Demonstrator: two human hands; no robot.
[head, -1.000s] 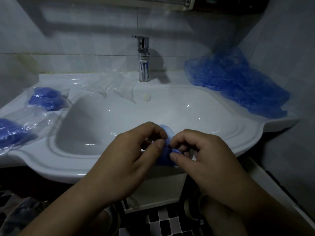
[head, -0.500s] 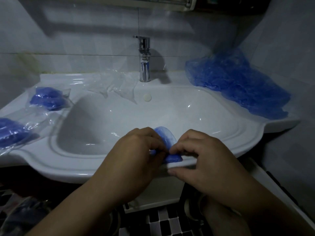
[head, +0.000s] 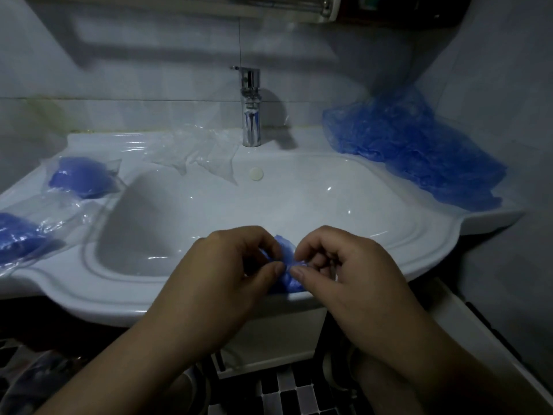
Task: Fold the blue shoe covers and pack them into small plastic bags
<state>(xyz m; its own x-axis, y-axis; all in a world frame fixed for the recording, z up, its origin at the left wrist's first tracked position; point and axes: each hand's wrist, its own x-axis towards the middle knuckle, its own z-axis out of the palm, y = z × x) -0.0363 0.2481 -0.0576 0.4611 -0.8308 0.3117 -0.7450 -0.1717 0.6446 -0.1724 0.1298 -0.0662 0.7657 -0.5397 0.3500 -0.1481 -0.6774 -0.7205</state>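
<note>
A small bunched blue shoe cover [head: 285, 266] is pinched between my left hand [head: 227, 274] and my right hand [head: 344, 271] over the front rim of the white sink [head: 419, 250]. My fingers hide most of it. A heap of loose blue shoe covers [head: 416, 151] lies on the sink's right ledge against the wall. Two packed bags with blue covers inside rest on the left ledge, one further back [head: 82, 178] and one at the frame's left edge [head: 18, 238]. Empty clear plastic bags [head: 194, 152] lie left of the tap.
A chrome tap [head: 250, 106] stands at the back of the basin, with the overflow cap [head: 256, 174] below it. Tiled walls close in behind and on the right. Below the sink there is a black-and-white tiled floor [head: 287, 390].
Both hands have kept working the blue cover between the fingertips. It stuck up further above the fingers half a second ago and now sits more bunched between them.
</note>
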